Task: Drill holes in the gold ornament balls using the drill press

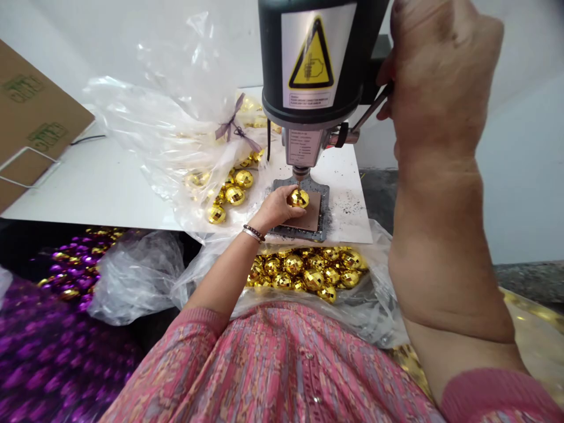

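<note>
My left hand (pixel 279 207) grips a shiny gold faceted ball (pixel 300 198) between thumb and fingers. The ball rests over a brown board (pixel 311 218) on the base of a black drill press (pixel 271 64), directly under its chuck (pixel 301 171). Whether the bit touches the ball is too small to tell. Raised at the upper right, my right hand (pixel 440 64) has its fingers curled round the press's feed lever (pixel 370 111); the fingertips are partly hidden behind the hand.
An open plastic bag of gold balls (pixel 312 279) lies below the table's front edge. Loose gold balls (pixel 235 195) spill from a clear bag (pixel 167 153) on the white table (pixel 88 188). A cardboard box (pixel 39 117) stands left, above purple balls (pixel 70 267). Dark shavings surround the press base.
</note>
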The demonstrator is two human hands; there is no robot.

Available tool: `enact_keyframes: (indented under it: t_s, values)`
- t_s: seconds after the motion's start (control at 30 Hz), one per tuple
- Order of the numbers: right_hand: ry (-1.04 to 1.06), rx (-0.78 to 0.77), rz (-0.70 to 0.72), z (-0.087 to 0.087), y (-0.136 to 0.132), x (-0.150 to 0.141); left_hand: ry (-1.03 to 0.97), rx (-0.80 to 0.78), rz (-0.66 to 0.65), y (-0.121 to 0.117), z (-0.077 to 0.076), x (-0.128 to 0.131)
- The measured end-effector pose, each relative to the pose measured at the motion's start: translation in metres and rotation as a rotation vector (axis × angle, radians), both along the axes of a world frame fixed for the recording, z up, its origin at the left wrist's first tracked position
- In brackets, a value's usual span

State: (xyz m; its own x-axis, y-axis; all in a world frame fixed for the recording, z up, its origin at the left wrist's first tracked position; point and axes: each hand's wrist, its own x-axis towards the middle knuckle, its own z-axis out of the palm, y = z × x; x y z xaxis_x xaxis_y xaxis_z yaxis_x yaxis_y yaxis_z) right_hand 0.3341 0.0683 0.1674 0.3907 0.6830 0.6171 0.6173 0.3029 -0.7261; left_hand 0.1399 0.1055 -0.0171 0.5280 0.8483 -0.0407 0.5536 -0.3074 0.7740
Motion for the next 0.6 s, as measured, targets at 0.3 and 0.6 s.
enact_keyframes:
  t_s: [0.3, 0.6]
  values:
    - [-0.308, 0.311, -0.057, -0.065, -0.060, -0.025, -0.075, -0.017, 0.035, -0.002, -0.011, 0.000]
    - [-0.344, 0.327, -0.155, -0.108, -0.061, -0.022, -0.064, 0.030, 0.035, -0.006, -0.011, -0.002]
